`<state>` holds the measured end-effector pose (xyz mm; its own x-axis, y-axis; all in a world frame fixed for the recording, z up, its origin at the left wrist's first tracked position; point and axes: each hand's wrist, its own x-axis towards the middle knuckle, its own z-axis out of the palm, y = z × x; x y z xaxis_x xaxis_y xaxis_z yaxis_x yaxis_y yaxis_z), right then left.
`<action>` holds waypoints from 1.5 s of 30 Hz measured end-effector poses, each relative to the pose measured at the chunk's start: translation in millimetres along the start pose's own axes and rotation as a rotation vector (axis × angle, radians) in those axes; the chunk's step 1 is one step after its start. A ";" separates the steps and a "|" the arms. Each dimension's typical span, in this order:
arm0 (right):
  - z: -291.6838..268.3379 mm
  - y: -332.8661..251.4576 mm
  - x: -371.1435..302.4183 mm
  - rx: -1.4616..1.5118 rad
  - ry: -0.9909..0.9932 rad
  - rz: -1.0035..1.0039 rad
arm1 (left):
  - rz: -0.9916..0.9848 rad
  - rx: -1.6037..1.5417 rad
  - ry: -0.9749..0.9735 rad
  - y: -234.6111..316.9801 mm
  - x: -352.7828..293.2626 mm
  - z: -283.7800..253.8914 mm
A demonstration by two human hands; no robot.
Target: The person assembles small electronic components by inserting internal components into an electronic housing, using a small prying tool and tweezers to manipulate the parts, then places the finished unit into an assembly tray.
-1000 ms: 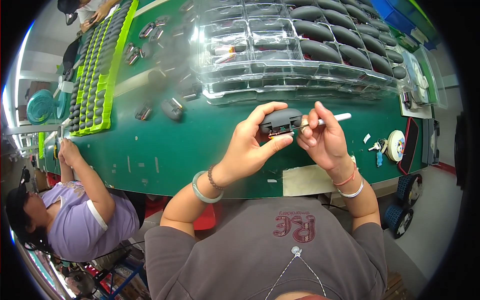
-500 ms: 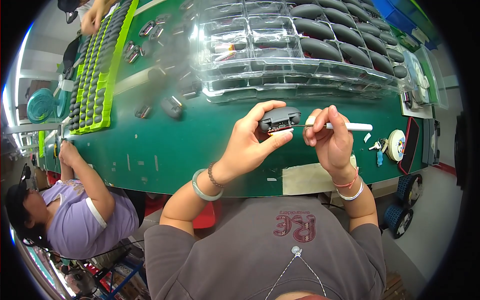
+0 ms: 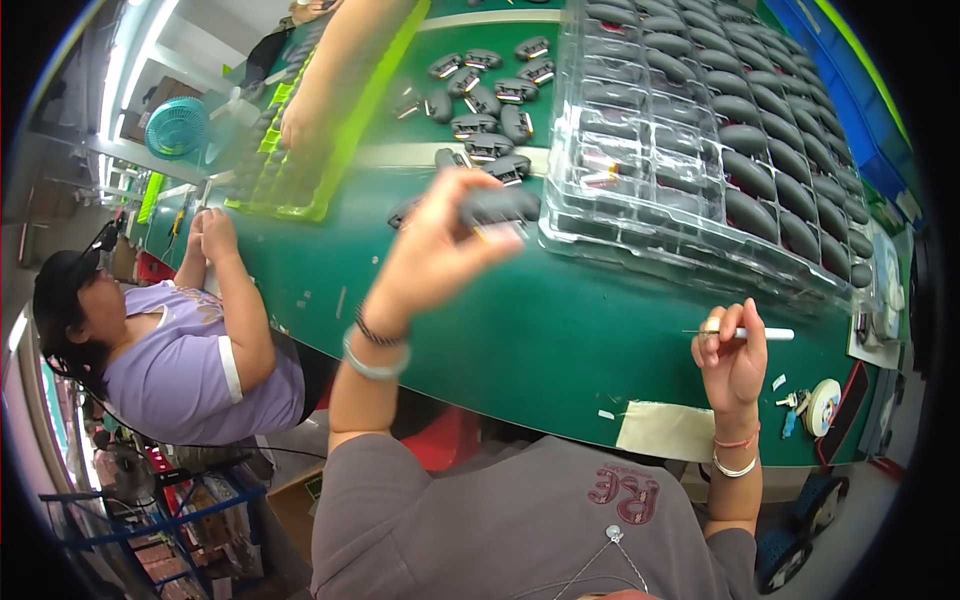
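While the left hand (image 3: 438, 240) has a dark grey rounded housing (image 3: 500, 205) above the table (image 3: 480, 340), near the loose housings (image 3: 489, 148) and left of the clear compartment tray (image 3: 690, 272), grip is the thing to get right. Left fingers curled round the housing, thumb on the near side by a pale part; blur hides exact contact, can't tell if it touches neighbours. Right hand (image 3: 733, 370): fingers pinched on a white-handled tool (image 3: 770, 334), thin tip pointing left, well apart from the housing.

Advice: hold by the smooth shell, thumb off the pale part, which is probably the delicate side. Wrist level, no scraping shell on shell. Tool tip away from shells and tray plastic; a light pinch should do. Give the co-worker's hand (image 3: 296, 122) over the green rack (image 3: 312, 208) room.
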<state>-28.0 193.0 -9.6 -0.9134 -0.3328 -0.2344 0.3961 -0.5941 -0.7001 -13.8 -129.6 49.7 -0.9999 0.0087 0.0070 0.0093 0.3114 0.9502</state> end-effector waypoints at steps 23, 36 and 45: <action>-8.8 -11.3 20.1 -0.104 0.113 -0.139 | 0.297 0.945 0.314 -59.5 183.3 -117.4; -6.9 -9.5 15.6 -0.028 -0.041 -0.048 | 0.559 1.270 -0.395 56.4 272.1 82.0; -5.3 -10.2 4.7 -0.123 -0.084 -0.036 | 0.254 -0.198 -0.357 70.1 157.3 65.6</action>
<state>-36.8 201.4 -7.2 -0.9136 -0.3763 -0.1540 0.3440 -0.5139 -0.7859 -170.0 -44.1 97.0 -0.9012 0.3979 0.1718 0.2166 0.0701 0.9737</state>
